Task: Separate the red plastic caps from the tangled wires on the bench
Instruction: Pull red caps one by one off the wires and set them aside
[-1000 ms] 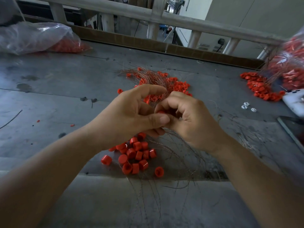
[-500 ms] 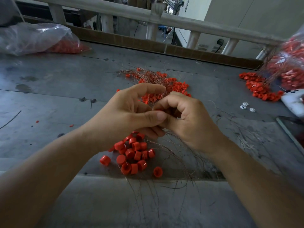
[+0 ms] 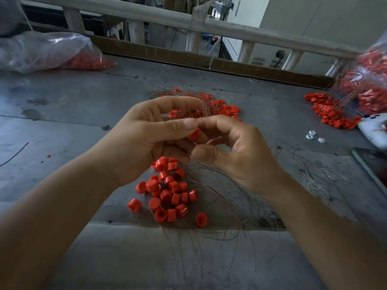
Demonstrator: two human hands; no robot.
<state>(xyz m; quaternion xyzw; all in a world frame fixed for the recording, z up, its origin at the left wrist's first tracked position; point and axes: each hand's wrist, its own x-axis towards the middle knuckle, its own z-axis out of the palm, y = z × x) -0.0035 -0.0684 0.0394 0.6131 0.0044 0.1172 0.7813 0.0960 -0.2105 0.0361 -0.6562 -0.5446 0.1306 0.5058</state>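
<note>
My left hand (image 3: 146, 141) pinches a red cap (image 3: 194, 133) under its thumb, held over the grey bench (image 3: 62, 122). My right hand (image 3: 238, 153) meets it fingertip to fingertip, its fingers curled, and seems to pinch a thin wire that I can barely make out. Below the hands lies a heap of loose red caps (image 3: 167, 191), with bare copper wires (image 3: 222, 197) spread out to its right. Behind the hands sits the tangle of wires with caps still on them (image 3: 203, 105).
Clear bags of red caps lie at the far left (image 3: 48, 51) and far right (image 3: 368, 80), with a cap pile (image 3: 330, 111) beside the right one. Small white parts (image 3: 312, 136), a white object (image 3: 374, 128) and a dark flat slab (image 3: 370, 164) sit at the right.
The hands have drawn slightly apart and the right hand has uncurled a little, so the red cap under my left thumb now shows. The piles on the bench have not moved.
</note>
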